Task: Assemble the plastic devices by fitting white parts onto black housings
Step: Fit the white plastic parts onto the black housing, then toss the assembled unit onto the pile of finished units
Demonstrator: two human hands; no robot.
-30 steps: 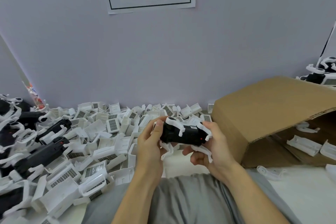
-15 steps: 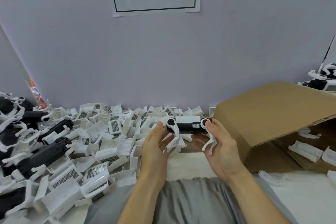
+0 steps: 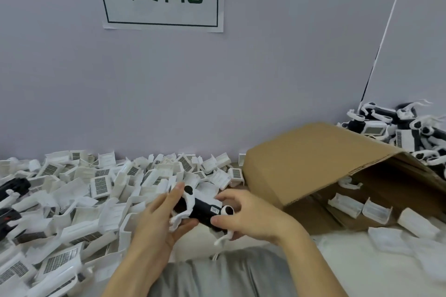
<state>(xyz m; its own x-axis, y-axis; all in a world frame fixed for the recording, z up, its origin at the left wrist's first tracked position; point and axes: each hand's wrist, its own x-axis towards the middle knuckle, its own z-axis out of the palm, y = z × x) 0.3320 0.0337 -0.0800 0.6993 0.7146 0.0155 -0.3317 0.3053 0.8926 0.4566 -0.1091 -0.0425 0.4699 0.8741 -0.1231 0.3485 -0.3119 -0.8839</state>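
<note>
A smooth black cylindrical plastic housing (image 3: 205,210) carries curved white plastic clips (image 3: 187,200). The left hand (image 3: 159,219) cradles its near end with curled fingers; the right hand (image 3: 251,217) pinches the other end.

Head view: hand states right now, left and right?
Left hand: cradles the left end of the black housing, fingers curled under it.
Right hand: pinches the housing's right end.

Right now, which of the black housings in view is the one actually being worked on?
The black housing held between the left hand and right hand at centre. The other black housings lie untouched in the pile at far left.
</note>
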